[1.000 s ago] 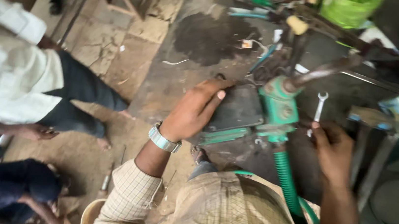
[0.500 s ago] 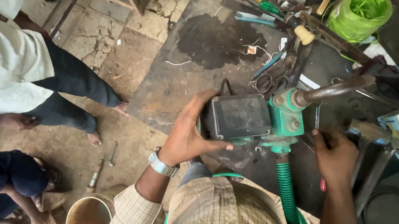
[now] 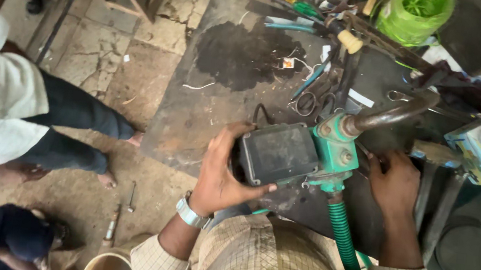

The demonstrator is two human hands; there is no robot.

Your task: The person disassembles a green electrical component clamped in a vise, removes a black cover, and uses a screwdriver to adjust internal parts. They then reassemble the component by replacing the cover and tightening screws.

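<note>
On the stained workbench (image 3: 207,113), left hand (image 3: 221,174) grips the pump's black box (image 3: 279,154); right hand (image 3: 396,184) state unclear.

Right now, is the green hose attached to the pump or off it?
Attached. The ribbed green hose runs up into the underside of the green pump, which the left hand grips by its black box.
</note>
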